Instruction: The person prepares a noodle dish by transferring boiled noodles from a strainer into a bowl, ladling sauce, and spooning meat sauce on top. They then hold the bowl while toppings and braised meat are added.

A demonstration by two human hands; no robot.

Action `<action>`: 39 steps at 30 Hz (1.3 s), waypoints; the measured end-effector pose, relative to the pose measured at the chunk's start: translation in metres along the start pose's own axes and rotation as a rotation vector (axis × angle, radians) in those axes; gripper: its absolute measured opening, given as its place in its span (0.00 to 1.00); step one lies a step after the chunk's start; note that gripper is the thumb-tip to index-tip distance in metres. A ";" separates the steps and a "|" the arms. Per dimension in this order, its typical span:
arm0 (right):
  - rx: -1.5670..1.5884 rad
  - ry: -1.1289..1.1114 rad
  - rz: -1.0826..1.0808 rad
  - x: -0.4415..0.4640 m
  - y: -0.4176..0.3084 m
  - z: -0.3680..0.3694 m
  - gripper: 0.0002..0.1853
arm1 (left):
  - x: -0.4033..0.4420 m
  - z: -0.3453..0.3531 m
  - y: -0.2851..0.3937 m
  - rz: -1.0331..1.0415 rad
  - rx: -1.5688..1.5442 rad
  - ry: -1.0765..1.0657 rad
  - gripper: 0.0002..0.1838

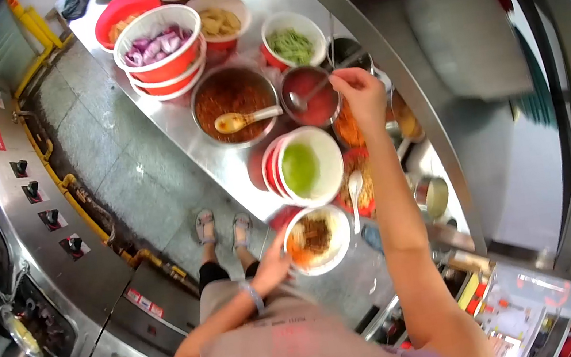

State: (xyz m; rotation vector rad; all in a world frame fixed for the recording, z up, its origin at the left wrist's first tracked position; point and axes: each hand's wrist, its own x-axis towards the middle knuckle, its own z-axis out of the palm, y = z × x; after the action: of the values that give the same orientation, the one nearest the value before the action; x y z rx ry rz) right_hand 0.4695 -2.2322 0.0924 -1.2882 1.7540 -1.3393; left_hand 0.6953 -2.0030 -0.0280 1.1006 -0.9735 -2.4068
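Observation:
My left hand (274, 264) grips the rim of a white bowl (294, 266) in front of my apron. Inside the bowl are orange, dark brown and pale ingredients in separate patches. My right hand (363, 93) is reached out over the counter, its fingers closed on the handle of a metal ladle (298, 101). The ladle's head rests in a steel pot of red contents (320, 111). Left of that pot, a larger steel basin of reddish-brown sauce (233, 98) holds a white spoon (238, 120). Stacked bowls (331, 160), the top one with green contents, stand between my hands.
Red-and-white bowls of cut purple onion (159, 46), green strips (291, 47) and pale slices (219, 22) crowd the steel counter (172, 133). A white spoon (355, 194) lies in a red container by my right forearm. A stove with knobs (32, 190) lines the left side.

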 end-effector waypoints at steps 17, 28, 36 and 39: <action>-1.282 -0.579 0.032 0.192 0.126 0.084 0.32 | -0.001 0.009 0.003 0.047 0.129 0.102 0.32; -1.330 -0.687 -0.182 0.178 0.106 0.086 0.25 | 0.002 0.012 0.010 -0.009 0.048 0.065 0.32; -0.990 -0.550 -0.262 0.195 0.128 0.070 0.15 | 0.001 0.010 0.012 0.043 0.031 0.080 0.33; -0.613 -0.528 0.094 0.196 0.124 0.066 0.12 | 0.000 0.008 0.015 -0.006 0.030 0.053 0.33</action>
State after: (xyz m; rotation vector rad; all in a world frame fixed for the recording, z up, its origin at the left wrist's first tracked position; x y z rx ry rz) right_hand 0.4121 -2.4344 -0.0250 -1.6568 1.8480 -0.3370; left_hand 0.6894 -2.0104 -0.0138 1.1734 -0.9932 -2.3623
